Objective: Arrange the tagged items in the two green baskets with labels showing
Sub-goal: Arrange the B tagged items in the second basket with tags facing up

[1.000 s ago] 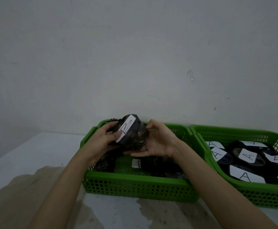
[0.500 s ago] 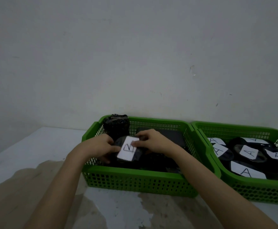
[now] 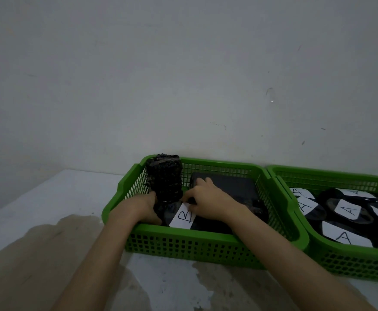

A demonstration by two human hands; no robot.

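Two green baskets stand side by side against the wall. In the left basket [image 3: 192, 241] both my hands rest on a dark item with a white "B" label [image 3: 183, 217] facing up, low near the front wall. My left hand [image 3: 143, 206] grips its left side. My right hand [image 3: 208, 199] presses its fingers on the label's upper edge. A dark netted bundle [image 3: 164, 176] stands upright in the back left corner. A flat dark item [image 3: 233, 187] lies behind my right hand. The right basket [image 3: 349, 264] holds several dark items with "A" labels [image 3: 349, 211] showing.
The baskets sit on a pale table [image 3: 49, 198] with a large brownish stain [image 3: 37, 254] at the front. A bare grey wall [image 3: 183, 75] rises right behind the baskets. The table's left part extends beyond the left basket.
Both hands brought the labelled dark item down from above the left basket into its front part, turning the label to face up. The view has shifted slightly.
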